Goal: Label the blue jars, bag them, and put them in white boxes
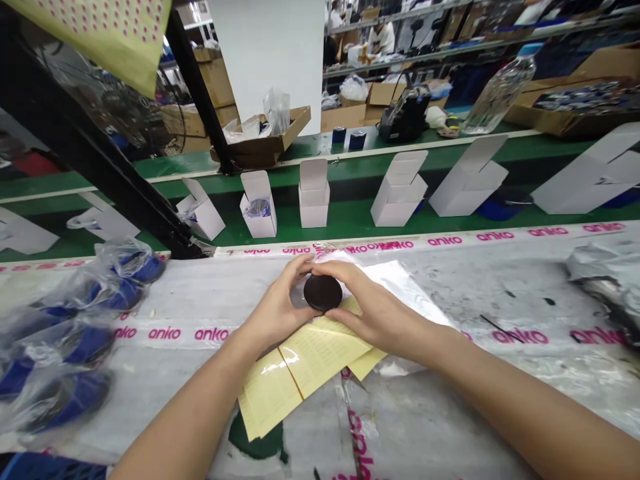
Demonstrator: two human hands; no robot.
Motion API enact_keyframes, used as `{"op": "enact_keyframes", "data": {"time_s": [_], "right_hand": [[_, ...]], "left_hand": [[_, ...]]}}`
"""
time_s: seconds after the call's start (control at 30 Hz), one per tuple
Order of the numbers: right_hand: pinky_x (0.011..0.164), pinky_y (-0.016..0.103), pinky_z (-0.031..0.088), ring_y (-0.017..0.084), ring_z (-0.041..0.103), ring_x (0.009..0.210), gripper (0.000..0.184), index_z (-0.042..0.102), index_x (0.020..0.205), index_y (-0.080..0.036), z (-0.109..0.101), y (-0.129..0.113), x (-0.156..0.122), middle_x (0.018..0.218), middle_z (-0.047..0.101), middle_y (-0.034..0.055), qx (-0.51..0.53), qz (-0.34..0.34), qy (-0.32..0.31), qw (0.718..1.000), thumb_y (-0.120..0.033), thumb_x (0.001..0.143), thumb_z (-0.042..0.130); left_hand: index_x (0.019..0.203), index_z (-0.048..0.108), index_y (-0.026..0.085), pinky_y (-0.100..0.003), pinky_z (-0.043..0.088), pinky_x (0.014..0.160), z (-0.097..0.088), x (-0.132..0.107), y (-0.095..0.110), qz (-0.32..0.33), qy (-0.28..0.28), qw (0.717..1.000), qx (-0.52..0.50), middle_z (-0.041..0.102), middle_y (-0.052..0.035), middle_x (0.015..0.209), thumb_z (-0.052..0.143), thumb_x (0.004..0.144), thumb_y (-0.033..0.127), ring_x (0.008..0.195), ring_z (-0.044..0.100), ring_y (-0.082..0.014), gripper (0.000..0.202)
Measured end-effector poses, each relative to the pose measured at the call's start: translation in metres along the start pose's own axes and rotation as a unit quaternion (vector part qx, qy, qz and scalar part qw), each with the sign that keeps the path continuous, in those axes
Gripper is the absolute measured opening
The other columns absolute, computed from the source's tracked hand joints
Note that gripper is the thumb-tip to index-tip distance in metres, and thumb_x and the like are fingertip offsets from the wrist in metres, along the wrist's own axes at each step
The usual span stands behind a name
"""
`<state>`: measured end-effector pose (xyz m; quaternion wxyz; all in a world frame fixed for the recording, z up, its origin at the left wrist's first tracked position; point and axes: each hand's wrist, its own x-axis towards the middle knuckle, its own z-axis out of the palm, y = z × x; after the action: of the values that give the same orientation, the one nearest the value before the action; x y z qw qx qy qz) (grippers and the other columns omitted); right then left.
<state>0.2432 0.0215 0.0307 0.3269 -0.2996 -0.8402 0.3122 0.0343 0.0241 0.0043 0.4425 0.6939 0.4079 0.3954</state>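
Head view. The left hand [273, 303] and the right hand [373, 310] are both curved narrowly around a round black disc-shaped object [323, 293], holding it between them by its edge. Its exact kind cannot be confirmed from this view. Directly beneath both hands lie folded yellow printed sheets [305, 363], which extend toward the person. A crumpled silvery plastic bag [395, 283] lies just beyond the right hand, partly under it. Well left of the left hand are blue items packed in clear plastic bags [65, 340]. Well right of the right hand lies a grey plastic bag [600, 287]. Beyond the hands, white cartons with raised flaps [314, 193] stand in a row on a green conveyor belt [350, 217]. A clear plastic bottle [500, 90] shows further out, beyond the right hand.
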Motion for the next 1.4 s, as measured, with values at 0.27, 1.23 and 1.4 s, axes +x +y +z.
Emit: {"op": "enact_keyframes", "data": {"time_s": [0.27,1.23,1.4], "right_hand": [[0.075,0.038,0.057,0.023,0.065,0.087,0.017,0.070,0.085,-0.025,-0.036,-0.030,-0.001,0.091,0.067,0.0048,0.117,0.161,0.120,0.973,-0.042,0.086,0.074],[0.104,0.057,0.040,0.035,0.046,0.130,0.018,0.076,0.069,-0.028,0.014,-0.020,-0.010,0.127,0.053,0.0088,0.204,0.343,0.183,0.898,-0.047,0.071,0.076],[0.108,0.057,0.037,0.034,0.048,0.129,0.018,0.077,0.069,-0.029,0.013,-0.021,-0.011,0.127,0.054,0.0080,0.196,0.342,0.180,0.901,-0.046,0.071,0.076]], "left_hand": [[0.122,0.059,0.029,-0.046,0.047,0.108,0.001,0.000,0.006,0.053,0.006,0.993,0.101,0.059,-0.0068,0.128,0.083,0.077,0.026,0.123,0.058,-0.0258,0.051],[0.118,0.054,0.027,-0.044,0.049,0.101,0.011,-0.001,-0.003,0.082,0.032,0.993,0.081,0.061,-0.0070,0.125,0.089,0.072,0.028,0.121,0.060,-0.0274,0.057],[0.118,0.054,0.027,-0.045,0.050,0.100,0.012,-0.001,-0.002,0.071,0.036,0.993,0.083,0.061,-0.0079,0.125,0.089,0.072,0.032,0.119,0.061,-0.0279,0.058]]}}
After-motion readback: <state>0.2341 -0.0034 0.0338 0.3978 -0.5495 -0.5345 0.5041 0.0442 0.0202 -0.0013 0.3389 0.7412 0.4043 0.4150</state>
